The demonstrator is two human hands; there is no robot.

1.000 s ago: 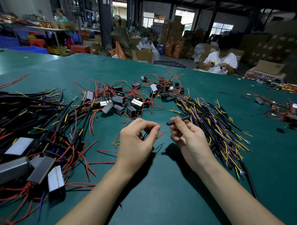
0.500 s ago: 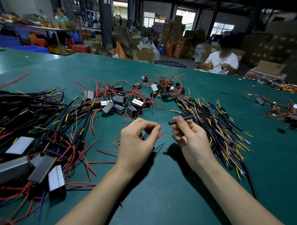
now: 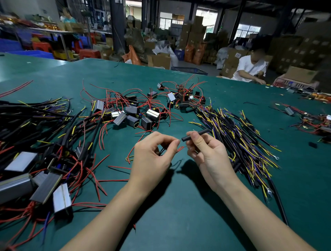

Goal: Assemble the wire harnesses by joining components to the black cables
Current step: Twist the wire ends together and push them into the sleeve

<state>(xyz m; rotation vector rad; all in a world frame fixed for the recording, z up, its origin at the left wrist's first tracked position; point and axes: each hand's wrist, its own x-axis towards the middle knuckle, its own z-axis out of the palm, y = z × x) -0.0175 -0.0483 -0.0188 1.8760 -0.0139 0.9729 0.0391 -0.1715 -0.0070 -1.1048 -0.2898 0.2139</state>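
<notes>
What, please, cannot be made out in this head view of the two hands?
- Left hand: the wire tip in its pinch is too thin to see.
- Right hand: fingers hide the black tube's middle.
- Black cable: crosses the table, far end lost in shadow.

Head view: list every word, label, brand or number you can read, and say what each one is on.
None can be read.
Cardboard boxes behind the seated person: dark printed marks, too blurred to read.
Sign high on the dark pillar: cut off and blurred.
Grey component blocks on the green table: no print visible.
Black tube pinched in the right hand: plain; left hand shows no text either.
</notes>
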